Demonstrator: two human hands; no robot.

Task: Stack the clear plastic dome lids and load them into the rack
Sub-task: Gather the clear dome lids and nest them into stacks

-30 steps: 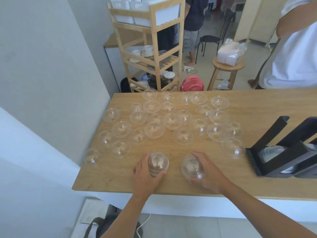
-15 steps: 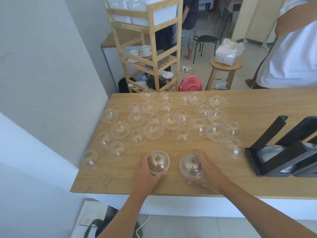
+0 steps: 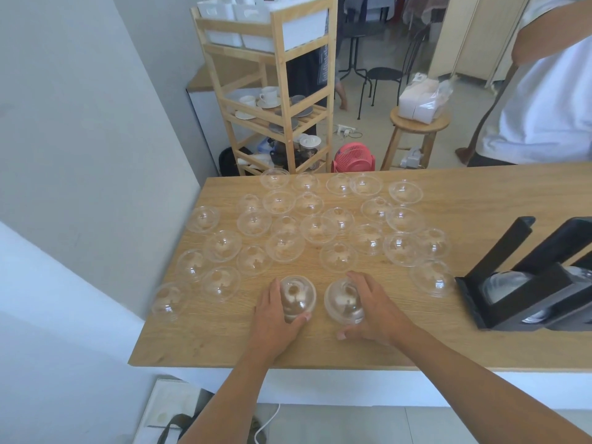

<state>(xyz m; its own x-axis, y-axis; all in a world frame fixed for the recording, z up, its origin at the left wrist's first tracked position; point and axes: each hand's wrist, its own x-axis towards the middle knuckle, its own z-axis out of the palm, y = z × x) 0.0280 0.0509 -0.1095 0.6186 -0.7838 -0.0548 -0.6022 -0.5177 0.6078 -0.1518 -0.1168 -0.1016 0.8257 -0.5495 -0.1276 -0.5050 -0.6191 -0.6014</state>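
Several clear plastic dome lids (image 3: 318, 229) lie spread over the wooden table (image 3: 464, 203). Near the front edge my left hand (image 3: 275, 318) grips one dome lid (image 3: 297, 296), thumb at its near rim and fingers behind it. Beside it, my right hand (image 3: 373, 307) grips a second dome lid (image 3: 344, 302) from the right side. Both held lids are tipped with their open side toward the camera. A black rack (image 3: 525, 283) stands at the table's right, with clear lids (image 3: 503, 282) stacked in its slot.
A wall corner borders the table on the left. Behind the table stand a wooden shelf (image 3: 282, 100) with cups, a pink fan (image 3: 352, 157) and a stool (image 3: 419, 129). A person in a white shirt (image 3: 551, 91) stands at the far right. A single lid (image 3: 432, 278) lies close to the rack.
Both hands have lifted and tipped their lids slightly and drawn them a little closer together. The other lids and the rack have not moved.
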